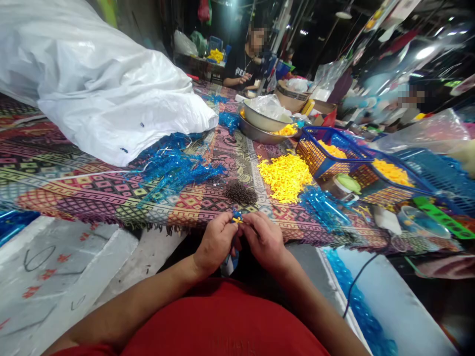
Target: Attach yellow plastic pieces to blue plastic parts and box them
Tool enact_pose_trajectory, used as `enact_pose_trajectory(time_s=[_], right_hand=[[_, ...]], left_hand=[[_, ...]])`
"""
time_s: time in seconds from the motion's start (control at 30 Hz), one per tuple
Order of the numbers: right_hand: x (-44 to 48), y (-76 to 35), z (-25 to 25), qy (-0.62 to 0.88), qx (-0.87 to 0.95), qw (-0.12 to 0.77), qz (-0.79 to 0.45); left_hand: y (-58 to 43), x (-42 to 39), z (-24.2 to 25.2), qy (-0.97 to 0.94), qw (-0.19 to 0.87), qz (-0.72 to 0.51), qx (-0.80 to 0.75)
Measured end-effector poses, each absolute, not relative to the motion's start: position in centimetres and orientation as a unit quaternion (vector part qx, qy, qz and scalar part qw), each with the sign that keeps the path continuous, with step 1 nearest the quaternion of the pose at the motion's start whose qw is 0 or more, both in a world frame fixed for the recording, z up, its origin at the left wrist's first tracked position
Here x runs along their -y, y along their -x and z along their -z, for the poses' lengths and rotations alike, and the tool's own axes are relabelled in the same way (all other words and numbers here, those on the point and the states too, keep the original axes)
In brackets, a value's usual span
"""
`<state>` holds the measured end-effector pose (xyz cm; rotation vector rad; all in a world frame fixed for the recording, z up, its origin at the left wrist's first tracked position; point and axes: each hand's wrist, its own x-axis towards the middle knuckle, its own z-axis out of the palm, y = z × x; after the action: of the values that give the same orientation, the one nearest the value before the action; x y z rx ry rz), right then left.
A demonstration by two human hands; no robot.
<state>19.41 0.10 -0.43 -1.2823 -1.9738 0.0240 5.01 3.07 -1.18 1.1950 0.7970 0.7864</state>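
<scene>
Woven geometric-pattern cloth (74,198) covering the work table, with a heap of yellow plastic pieces (285,177) as reference point at mid-table. Far left of the heap: large white plastic sack (104,84), bulging, lying on the cloth. Beyond the heap: 2 nested steel bowls (261,118), the upper one holding a clear plastic bag, yellow pieces showing between the rims. Right of the heap: 2 orange mesh baskets with blue rims (319,158), both holding yellow pieces, and a blue plastic crate (438,173) further right. Just beside the nearer basket: small jar with green lid (343,188). Left of the heap: loose blue tinsel (174,168) in a tangled spread. Just in front of the heap: dark bristly clump (240,193), material unclear. Well beyond the heap: co-worker in a black shirt (243,64), hands together at the far end of the table.

In front of the heap, past the cloth's near edge: left hand (214,242) and right hand (264,240), raised together above a red shirt (222,321). Apparent work in hand: assembly of a small bundle of blue tinsel and yellow pieces (236,217), located at the fingertips. Fingers of both hands narrow, curled and pinching the bundle from either side; exact grip on each piece hidden.
</scene>
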Motion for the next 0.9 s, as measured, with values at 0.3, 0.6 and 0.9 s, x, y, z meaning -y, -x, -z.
enact_pose_trajectory(time_s=[0.3, 0.6, 0.9], right_hand=[[-0.14, -19.70, 0.32, 0.478, 0.801, 0.360, -0.008], [-0.24, -19.74, 0.35, 0.484, 0.798, 0.359, -0.025], [-0.27, -19.92, -0.36, 0.485, 0.814, 0.317, -0.041]], left_hand=[[-5.27, -2.98, 1.37, -0.540, 0.667, -0.348, -0.378], [-4.94, -2.61, 0.98, -0.538, 0.682, -0.347, -0.354], [-4.36, -2.48, 1.02, -0.450, 0.776, -0.347, -0.275]])
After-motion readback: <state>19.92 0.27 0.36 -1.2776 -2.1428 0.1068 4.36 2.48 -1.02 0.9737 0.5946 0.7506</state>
